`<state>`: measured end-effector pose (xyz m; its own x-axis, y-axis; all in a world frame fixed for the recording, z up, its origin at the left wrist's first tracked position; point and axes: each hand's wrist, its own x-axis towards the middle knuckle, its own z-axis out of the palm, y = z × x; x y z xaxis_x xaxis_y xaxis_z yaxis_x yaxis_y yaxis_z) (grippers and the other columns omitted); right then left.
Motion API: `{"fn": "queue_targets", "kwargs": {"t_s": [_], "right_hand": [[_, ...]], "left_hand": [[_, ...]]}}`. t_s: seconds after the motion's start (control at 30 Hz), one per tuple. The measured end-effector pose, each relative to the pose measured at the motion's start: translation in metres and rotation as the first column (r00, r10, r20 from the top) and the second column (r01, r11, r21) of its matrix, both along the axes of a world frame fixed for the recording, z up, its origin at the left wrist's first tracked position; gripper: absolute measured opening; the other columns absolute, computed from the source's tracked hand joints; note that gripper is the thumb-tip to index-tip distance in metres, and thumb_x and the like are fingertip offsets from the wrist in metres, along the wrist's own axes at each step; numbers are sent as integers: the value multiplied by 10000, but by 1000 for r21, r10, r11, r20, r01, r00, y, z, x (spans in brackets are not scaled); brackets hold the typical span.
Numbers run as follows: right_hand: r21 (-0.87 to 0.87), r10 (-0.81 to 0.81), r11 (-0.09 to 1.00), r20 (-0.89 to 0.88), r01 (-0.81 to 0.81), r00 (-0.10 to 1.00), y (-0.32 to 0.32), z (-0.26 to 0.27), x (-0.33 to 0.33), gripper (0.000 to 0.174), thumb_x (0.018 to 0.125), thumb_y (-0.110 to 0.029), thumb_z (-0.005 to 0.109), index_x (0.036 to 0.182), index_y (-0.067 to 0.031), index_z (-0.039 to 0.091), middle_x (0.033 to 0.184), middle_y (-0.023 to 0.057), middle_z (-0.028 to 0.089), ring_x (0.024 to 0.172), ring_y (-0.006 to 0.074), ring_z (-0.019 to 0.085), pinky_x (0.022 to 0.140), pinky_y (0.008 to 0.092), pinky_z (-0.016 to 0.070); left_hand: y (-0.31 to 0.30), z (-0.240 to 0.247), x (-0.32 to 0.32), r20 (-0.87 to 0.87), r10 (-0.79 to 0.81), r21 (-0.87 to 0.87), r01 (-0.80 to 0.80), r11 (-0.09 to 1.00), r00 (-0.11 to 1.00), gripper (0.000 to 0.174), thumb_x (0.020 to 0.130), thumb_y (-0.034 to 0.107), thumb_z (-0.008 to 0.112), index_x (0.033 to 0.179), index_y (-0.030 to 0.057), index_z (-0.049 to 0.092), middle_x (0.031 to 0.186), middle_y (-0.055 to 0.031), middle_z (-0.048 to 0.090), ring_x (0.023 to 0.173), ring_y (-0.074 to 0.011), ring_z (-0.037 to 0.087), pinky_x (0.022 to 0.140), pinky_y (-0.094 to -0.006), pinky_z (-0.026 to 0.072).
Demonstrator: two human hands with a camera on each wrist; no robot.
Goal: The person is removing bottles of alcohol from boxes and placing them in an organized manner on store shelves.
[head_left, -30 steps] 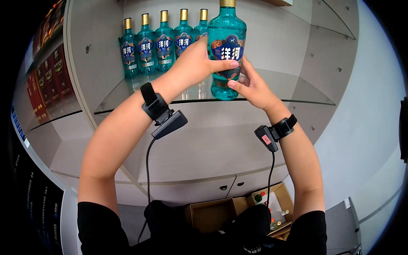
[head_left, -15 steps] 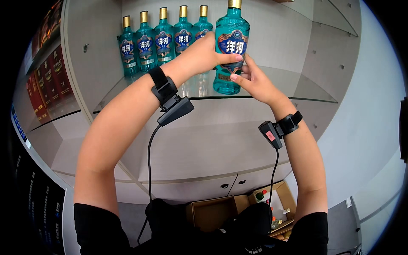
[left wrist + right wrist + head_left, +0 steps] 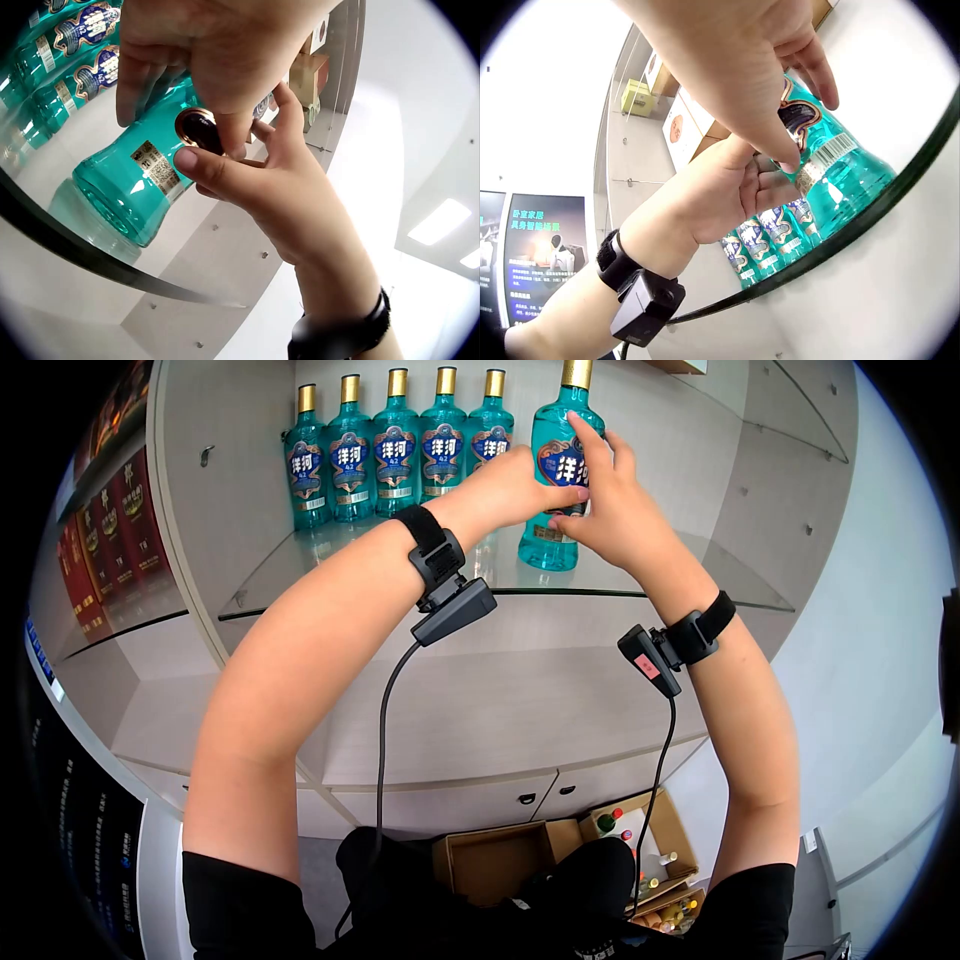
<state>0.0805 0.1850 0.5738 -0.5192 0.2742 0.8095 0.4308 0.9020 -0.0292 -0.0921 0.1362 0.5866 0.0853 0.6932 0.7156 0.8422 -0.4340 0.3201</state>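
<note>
Watching from my end, I see the teal bottle (image 3: 548,542) upright on the glass shelf (image 3: 700,578), just right of the bottle row (image 3: 395,450), with the left hand (image 3: 510,485) and right hand (image 3: 618,510) both curled round its labelled body.

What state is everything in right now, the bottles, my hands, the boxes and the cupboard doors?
Held bottle: upright, capped, base on the glass shelf.
Five bottles behind: upright, capped, in a row.
Left hand: fingers grip the held bottle.
Right hand: thumb and fingers hold the held bottle.
Cardboard box: open.
Cupboard doors: shut.
</note>
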Motion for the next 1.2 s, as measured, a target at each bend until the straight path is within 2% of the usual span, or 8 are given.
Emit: {"fn": "queue_targets", "kwargs": {"t_s": [0.1, 0.17, 0.23, 0.4, 0.5, 0.83, 1.07, 1.2], "right_hand": [[-27, -81, 996, 21, 82, 996, 2, 6, -8, 1245, 645, -141, 893, 1592, -279, 97, 1448, 309, 363, 1121, 479, 619, 918, 469, 562], [-43, -120, 992, 24, 120, 993, 4, 12, -13, 1269, 636, -151, 901, 1595, -283, 80, 1411, 304, 413, 1088, 477, 637, 917, 472, 561], [-57, -185, 980, 112, 192, 976, 3, 19, -17, 1311, 618, -154, 918, 1599, -262, 57, 1301, 304, 516, 1060, 467, 649, 907, 473, 563], [-44, -244, 966, 157, 254, 957, 24, 28, -29, 1356, 592, -158, 942, 1602, -224, 38, 1189, 317, 571, 1032, 466, 656, 889, 473, 565], [-57, -251, 963, 167, 263, 954, 33, 29, -37, 1340, 598, -149, 941, 1601, -208, 53, 1170, 316, 577, 1023, 469, 658, 885, 470, 564], [-30, -310, 947, 188, 320, 932, 84, 48, -71, 966, 835, -130, 744, 1601, -196, 159, 1280, 339, 497, 996, 453, 672, 855, 435, 580], [-102, -349, 919, 233, 380, 908, 89, 47, -85, 953, 864, -143, 679, 1618, -197, 97, 1400, 348, 379, 1022, 449, 668, 892, 433, 566], [-128, -314, 928, 232, 349, 921, 101, 45, -92, 1014, 853, -226, 723, 1618, -193, 57, 1287, 370, 503, 1111, 496, 614, 992, 462, 502]], "left_hand": [[-15, -5, 1, 21, -20, -106, 22, 994, 1000, 688, 824, 507, 761, 1109, -107, 634, 1016, -244, 708, 937, -355, 702, 864, -418, 540], [-19, -13, -5, -97, 228, -169, -242, 955, 969, 715, 872, 517, 722, 1267, -63, 586, 1163, -255, 678, 1040, -316, 685, 911, -398, 528], [-35, -25, -11, -140, 204, -153, -225, 962, 969, 669, 873, 490, 725, 1243, -57, 615, 1187, -251, 668, 1041, -301, 678, 901, -397, 531], [-77, -57, -22, -296, 93, -105, -129, 986, 951, 313, 884, 311, 728, 1017, 28, 734, 958, -145, 668, 849, -273, 655, 766, -374, 531], [-87, -66, -25, -151, 20, -46, -27, 999, 988, 171, 888, 221, 721, 941, 59, 738, 851, -97, 630, 763, -229, 622, 698, -345, 513], [-89, -76, -24, -115, 15, 49, -10, 999, 993, 109, 868, 158, 723, 868, 50, 714, 810, -71, 624, 728, -203, 611, 670, -326, 507], [-88, -76, -23, -108, 16, 43, -12, 999, 994, 92, 855, 136, 712, 849, 44, 710, 762, -87, 619, 683, -226, 605, 645, -341, 502], [-89, -74, -23, -102, 4, 32, -1, 999, 995, 89, 846, 135, 706, 846, 47, 711, 752, -87, 618, 678, -228, 603, 638, -341, 498]]}}
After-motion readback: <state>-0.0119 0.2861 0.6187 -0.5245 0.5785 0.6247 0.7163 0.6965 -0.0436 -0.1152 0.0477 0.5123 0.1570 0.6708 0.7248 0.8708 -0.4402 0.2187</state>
